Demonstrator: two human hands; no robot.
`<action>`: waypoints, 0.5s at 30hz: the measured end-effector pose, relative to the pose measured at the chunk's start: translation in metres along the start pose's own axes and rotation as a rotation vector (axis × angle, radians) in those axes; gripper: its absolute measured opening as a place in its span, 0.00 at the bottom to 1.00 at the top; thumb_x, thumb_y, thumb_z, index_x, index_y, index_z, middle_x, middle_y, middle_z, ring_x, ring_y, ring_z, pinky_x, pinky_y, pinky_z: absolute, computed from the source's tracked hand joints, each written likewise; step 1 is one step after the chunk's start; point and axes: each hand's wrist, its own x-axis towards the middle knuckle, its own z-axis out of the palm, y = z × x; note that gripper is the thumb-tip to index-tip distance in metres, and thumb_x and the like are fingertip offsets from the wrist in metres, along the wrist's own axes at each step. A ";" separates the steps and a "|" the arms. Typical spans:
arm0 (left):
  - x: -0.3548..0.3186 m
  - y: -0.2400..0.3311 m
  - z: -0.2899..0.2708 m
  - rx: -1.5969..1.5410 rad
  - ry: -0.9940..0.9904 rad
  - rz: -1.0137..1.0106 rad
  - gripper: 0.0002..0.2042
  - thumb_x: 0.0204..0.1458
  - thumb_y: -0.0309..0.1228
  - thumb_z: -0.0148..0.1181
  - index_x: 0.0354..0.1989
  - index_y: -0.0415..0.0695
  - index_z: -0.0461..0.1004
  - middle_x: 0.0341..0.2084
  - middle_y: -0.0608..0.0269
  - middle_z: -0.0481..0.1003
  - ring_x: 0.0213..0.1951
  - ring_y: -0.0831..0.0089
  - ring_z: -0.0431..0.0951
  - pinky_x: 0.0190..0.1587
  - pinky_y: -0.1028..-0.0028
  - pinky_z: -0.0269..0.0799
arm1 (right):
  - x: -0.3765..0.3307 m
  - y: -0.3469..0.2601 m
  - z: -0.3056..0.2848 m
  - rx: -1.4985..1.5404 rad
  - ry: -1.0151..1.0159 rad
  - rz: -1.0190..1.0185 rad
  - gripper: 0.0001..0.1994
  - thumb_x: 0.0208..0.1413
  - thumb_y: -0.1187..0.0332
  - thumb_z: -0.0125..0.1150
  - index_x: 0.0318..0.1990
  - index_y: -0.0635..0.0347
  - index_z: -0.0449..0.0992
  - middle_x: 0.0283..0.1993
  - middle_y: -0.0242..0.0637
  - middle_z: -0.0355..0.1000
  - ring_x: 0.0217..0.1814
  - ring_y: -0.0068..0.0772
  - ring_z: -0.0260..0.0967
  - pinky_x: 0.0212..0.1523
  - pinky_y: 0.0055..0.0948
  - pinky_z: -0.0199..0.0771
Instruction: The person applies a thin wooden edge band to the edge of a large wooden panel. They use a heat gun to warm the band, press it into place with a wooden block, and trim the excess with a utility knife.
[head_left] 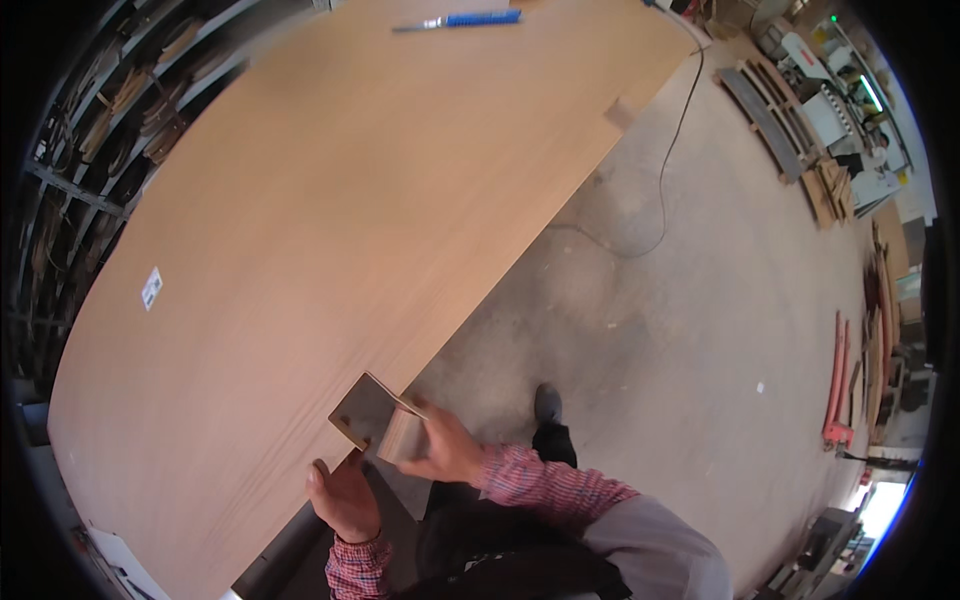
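Observation:
A large light-brown wooden panel point(300, 230) lies in front of me, with a rectangular notch cut into its near edge. My right hand point(447, 447) grips a small wooden block point(402, 434) with a layered side, held right at the notch's right side. At the notch's left corner, my left hand point(345, 498) is on the panel's edge, its thumb up on the top face. The left fingers reach toward the notch and are partly hidden below the edge.
A blue-handled tool point(483, 19) lies at the panel's far end, and a white label point(151, 288) sticks to its left part. Racks of strips point(120, 110) line the left. A dark cable point(664, 190) trails onto the concrete floor point(660, 360). A red tool point(838, 390) stands at right.

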 end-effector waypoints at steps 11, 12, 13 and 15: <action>-0.034 0.025 0.171 1.071 -0.748 0.218 0.39 0.58 0.47 0.62 0.70 0.32 0.56 0.56 0.35 0.67 0.54 0.39 0.72 0.56 0.56 0.70 | 0.018 -0.089 -0.149 1.013 0.046 0.224 0.35 0.59 0.72 0.65 0.71 0.60 0.54 0.60 0.41 0.69 0.64 0.34 0.68 0.64 0.38 0.69; -0.028 0.024 0.183 1.125 -0.716 0.287 0.37 0.61 0.48 0.58 0.70 0.33 0.57 0.54 0.37 0.68 0.53 0.40 0.73 0.55 0.57 0.71 | 0.028 -0.102 -0.156 0.984 -0.010 0.213 0.35 0.59 0.70 0.65 0.71 0.61 0.54 0.61 0.42 0.68 0.66 0.34 0.66 0.65 0.38 0.67; -0.024 0.025 0.198 1.136 -0.660 0.293 0.35 0.62 0.48 0.56 0.70 0.35 0.58 0.52 0.39 0.69 0.52 0.43 0.74 0.54 0.58 0.72 | 0.037 -0.116 -0.164 0.949 -0.060 0.208 0.35 0.60 0.68 0.65 0.71 0.61 0.54 0.62 0.43 0.67 0.67 0.35 0.64 0.66 0.38 0.66; -0.008 0.026 0.211 1.151 -0.607 0.346 0.33 0.64 0.47 0.55 0.69 0.37 0.60 0.47 0.47 0.71 0.49 0.51 0.75 0.51 0.62 0.72 | 0.061 -0.127 -0.178 0.940 -0.117 0.149 0.36 0.60 0.65 0.66 0.71 0.62 0.54 0.65 0.43 0.64 0.68 0.35 0.62 0.63 0.36 0.67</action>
